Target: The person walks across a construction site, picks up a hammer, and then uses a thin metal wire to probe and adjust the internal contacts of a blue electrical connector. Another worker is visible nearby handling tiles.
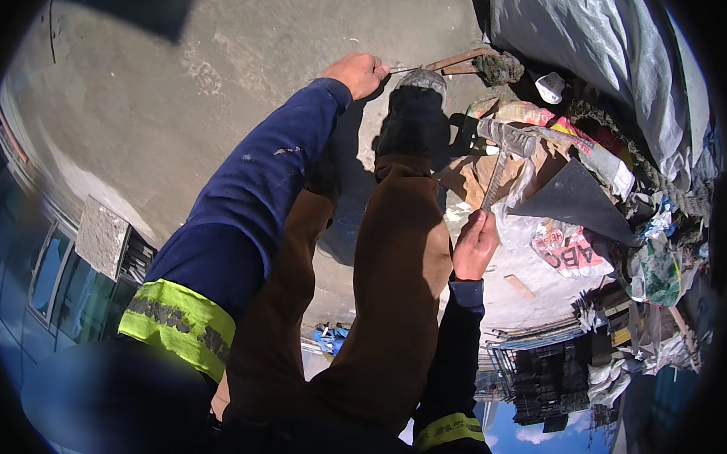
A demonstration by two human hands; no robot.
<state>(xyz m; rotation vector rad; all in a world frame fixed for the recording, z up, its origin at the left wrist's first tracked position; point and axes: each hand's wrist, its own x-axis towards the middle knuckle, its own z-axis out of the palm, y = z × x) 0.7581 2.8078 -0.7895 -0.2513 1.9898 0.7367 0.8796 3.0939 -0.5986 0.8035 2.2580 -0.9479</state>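
Note:
My right hand point(475, 245) is wrapped round the ribbed rebar handle of a hammer point(507, 140), whose grey, dusty head points away from me over the rubbish. Farther forward and to the left, my left hand point(357, 75) is closed on one end of a thin metal rod point(403, 69). The rod runs right, toward the toe of my dusty boot point(423, 81); the part inside my fingers is hidden. Just beyond the toe lie rusty bars point(464, 59), and I cannot tell whether the rod joins them. Their right end meets a rough, dirty lump point(499, 68).
Torn bags point(567, 248), brown paper and a dark triangular sheet point(580, 201) are heaped on the right. A silvery tarp point(597, 59) covers something at the far right. Grey concrete point(249, 55) spreads to the left, with a speckled slab point(101, 235) near a windowed wall.

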